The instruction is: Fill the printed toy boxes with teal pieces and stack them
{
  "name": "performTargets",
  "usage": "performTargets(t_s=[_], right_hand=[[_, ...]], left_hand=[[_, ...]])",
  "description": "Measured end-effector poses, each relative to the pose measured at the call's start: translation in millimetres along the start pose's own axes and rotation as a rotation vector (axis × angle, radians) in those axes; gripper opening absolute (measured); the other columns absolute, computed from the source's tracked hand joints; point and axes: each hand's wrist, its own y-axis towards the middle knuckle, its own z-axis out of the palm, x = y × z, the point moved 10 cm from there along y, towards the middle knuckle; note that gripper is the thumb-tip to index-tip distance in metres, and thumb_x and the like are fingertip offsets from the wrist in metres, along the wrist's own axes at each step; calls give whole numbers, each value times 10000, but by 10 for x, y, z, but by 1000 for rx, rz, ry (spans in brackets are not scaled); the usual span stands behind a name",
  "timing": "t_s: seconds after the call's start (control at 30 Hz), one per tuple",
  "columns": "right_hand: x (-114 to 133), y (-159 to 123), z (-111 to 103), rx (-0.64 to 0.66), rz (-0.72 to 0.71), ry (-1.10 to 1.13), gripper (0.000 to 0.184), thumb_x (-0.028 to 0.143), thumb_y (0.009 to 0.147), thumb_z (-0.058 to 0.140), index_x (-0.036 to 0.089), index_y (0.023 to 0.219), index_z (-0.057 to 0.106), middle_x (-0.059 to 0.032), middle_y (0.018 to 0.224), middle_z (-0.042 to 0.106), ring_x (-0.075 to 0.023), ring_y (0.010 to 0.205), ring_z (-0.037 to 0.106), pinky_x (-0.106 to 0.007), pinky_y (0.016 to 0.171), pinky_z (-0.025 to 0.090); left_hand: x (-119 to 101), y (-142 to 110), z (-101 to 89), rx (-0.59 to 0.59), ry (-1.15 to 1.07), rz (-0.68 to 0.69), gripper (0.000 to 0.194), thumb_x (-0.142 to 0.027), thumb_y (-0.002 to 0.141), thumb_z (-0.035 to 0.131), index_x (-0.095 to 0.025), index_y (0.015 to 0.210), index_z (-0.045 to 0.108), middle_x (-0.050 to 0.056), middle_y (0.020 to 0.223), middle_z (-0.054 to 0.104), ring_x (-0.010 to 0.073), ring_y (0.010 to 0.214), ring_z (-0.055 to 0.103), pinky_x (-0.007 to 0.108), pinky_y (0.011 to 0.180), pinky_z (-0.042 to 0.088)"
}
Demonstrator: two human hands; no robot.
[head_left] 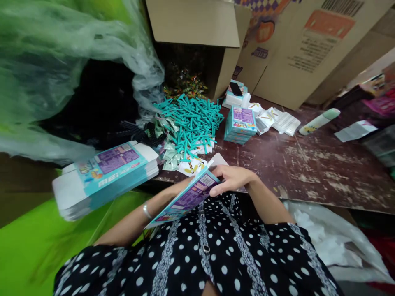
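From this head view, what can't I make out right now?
In the head view:
- Left fingers: hidden behind the carton in the right hand.
- Fine print on that carton: too small and blurred.
- Contents of the plastic bag: lost in darkness.
- Top of the printed cardboard box: cut off by the upper edge.

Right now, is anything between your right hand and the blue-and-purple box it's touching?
Nothing that I can see. The right hand touches the box at its upper end. The green sticks lie beyond, not between them.
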Motion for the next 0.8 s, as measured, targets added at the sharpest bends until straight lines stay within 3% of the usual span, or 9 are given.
performTargets(t_s=[0.07,0.17,0.23,0.3,0.37,0.5,0.57,0.67,0.8], right_hand=[[-48,-32,-63,-65,0,-26,457,581,961,814,152,1113,861,-67,1102,844,-188,946,749,-280,868,611],[-180,-53,-106,-103,44,-93,476,603,975,788,146,1093,852,-52,1049,837,-174,887,724,-276,828,594],[-221,-32,-72,-79,61,-111,502,631,975,776,144,1071,845,-49,1029,832,-177,885,715,-283,826,590],[-191,0,-11,-55,61,-103,520,653,969,768,148,1072,840,-61,1075,830,-198,924,727,-309,850,599],[-101,9,-68,-173,55,-137,503,643,966,774,168,1118,835,-73,1127,825,-228,967,740,-355,893,614],[209,-439,-639,-1012,-83,-277,422,523,1083,628,274,1394,767,-87,1309,772,-297,1279,696,-490,1158,566],[184,-622,-728,-1222,-177,-235,522,521,1098,581,316,1573,647,-81,1465,708,-305,1456,606,-505,1249,514],[-155,-446,-714,-1109,-203,-65,738,605,1052,613,301,1711,478,-80,1645,598,-317,1543,542,-500,1293,480],[-723,-274,-669,-1088,-133,86,742,661,1011,621,240,1618,554,-109,1591,644,-314,1495,579,-455,1269,476]], left_hand=[[-95,46,15,206,-303,92,572,-681,1081,521,-226,1074,867,103,890,826,307,888,815,457,733,709],[-278,-85,5,541,-723,125,447,-638,1017,674,-290,1232,854,119,1172,855,330,1147,815,495,1012,669],[-254,-150,2,586,-814,38,416,-565,960,782,-283,1261,838,115,1273,835,336,1184,801,490,1073,639],[-135,-150,27,515,-891,-71,389,-515,889,869,-243,1165,837,115,1198,847,318,1074,813,447,981,661],[71,-96,39,351,-952,-180,401,-480,780,961,-203,1024,806,98,1035,848,276,928,799,378,849,661],[489,-15,-172,-185,-965,-294,481,-450,696,1018,-187,955,710,56,941,810,203,850,753,285,772,625],[564,-44,-238,-388,-986,-292,531,-484,732,992,-206,1058,678,67,1036,812,215,930,773,306,836,643],[551,-31,-60,-395,-1017,-275,723,-540,828,908,-267,1407,575,101,1231,797,264,1071,792,371,914,660],[531,89,214,-274,-963,-128,890,-547,854,826,-305,1628,460,128,1584,640,330,1373,677,400,1063,599]])
